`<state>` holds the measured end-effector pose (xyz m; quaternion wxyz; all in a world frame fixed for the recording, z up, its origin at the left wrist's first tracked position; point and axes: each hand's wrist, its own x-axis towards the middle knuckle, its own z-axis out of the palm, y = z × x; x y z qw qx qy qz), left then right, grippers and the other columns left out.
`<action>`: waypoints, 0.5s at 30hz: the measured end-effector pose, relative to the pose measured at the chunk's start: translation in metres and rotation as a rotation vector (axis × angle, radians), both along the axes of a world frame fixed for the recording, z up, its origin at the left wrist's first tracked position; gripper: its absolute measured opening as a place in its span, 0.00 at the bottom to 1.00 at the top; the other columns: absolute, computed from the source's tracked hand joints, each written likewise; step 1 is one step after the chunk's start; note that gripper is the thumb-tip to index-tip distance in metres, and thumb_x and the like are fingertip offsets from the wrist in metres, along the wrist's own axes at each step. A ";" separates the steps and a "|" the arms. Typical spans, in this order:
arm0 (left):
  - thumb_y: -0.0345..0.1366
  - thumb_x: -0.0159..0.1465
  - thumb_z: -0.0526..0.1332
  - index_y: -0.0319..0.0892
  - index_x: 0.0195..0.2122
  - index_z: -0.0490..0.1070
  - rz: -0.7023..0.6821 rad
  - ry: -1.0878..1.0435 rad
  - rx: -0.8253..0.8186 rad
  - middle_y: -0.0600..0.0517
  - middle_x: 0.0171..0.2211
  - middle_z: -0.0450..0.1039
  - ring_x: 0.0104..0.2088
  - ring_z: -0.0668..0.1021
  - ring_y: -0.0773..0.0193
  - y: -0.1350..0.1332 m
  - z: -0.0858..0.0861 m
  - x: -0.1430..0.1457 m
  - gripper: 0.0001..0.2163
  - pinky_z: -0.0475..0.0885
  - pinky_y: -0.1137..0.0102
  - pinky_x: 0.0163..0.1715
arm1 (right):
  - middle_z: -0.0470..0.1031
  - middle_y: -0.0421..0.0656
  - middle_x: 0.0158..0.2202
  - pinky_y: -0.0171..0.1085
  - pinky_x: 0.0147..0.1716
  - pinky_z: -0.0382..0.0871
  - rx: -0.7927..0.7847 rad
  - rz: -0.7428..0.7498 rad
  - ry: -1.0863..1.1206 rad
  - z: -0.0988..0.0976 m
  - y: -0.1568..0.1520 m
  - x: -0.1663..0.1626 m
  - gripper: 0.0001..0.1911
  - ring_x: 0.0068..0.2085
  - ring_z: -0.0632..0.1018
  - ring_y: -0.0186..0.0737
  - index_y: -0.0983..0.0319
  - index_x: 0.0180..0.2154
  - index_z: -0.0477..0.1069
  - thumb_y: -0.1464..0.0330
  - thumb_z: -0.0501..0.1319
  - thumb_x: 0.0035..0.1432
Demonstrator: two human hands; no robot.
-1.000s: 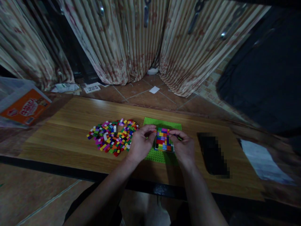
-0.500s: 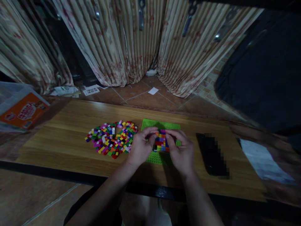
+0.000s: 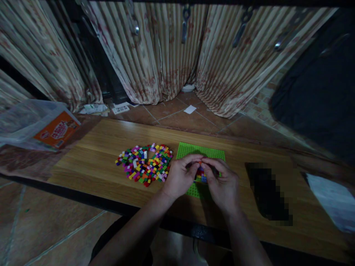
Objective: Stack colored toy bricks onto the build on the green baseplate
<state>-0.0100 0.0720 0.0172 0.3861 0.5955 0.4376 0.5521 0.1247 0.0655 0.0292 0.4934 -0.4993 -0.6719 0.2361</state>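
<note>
My left hand (image 3: 181, 176) is closed in a pinch on a small orange toy brick (image 3: 200, 162). Thumb and forefinger of my right hand (image 3: 225, 183) meet it from the other side, closed at the same brick. Both hands are over a green studded baseplate (image 3: 199, 148). Below the fingers, a block of multicoloured bricks (image 3: 203, 178) shows on the plate, in red, blue and yellow; my hands hide much of it. Left of my left hand lies a loose pile of small coloured bricks (image 3: 146, 164).
The wooden table (image 3: 111, 135) has a dark front edge. A black, partly pixelated object (image 3: 267, 192) lies to the right, with a paper sheet (image 3: 331, 199) beyond it. A clear plastic tub (image 3: 27, 122) with an orange label stands at left. Striped curtains (image 3: 177, 55) hang behind.
My right hand's fingertips have moved left from the side of the brick block to meet my left fingertips at the orange brick. The camera view has shifted left.
</note>
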 end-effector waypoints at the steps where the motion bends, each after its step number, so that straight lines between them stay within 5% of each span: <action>1: 0.29 0.63 0.59 0.43 0.44 0.76 -0.001 0.008 0.000 0.51 0.43 0.80 0.44 0.80 0.65 0.000 0.001 0.000 0.11 0.76 0.69 0.48 | 0.78 0.41 0.39 0.41 0.42 0.71 -0.003 0.002 -0.003 -0.001 0.000 0.000 0.07 0.42 0.77 0.39 0.55 0.39 0.76 0.65 0.60 0.61; 15: 0.28 0.61 0.60 0.42 0.46 0.74 0.026 -0.045 -0.047 0.51 0.40 0.79 0.41 0.80 0.65 0.002 0.002 -0.001 0.13 0.76 0.70 0.46 | 0.79 0.42 0.39 0.42 0.44 0.71 -0.002 0.020 -0.016 0.002 0.002 -0.003 0.08 0.42 0.78 0.40 0.56 0.40 0.76 0.69 0.59 0.61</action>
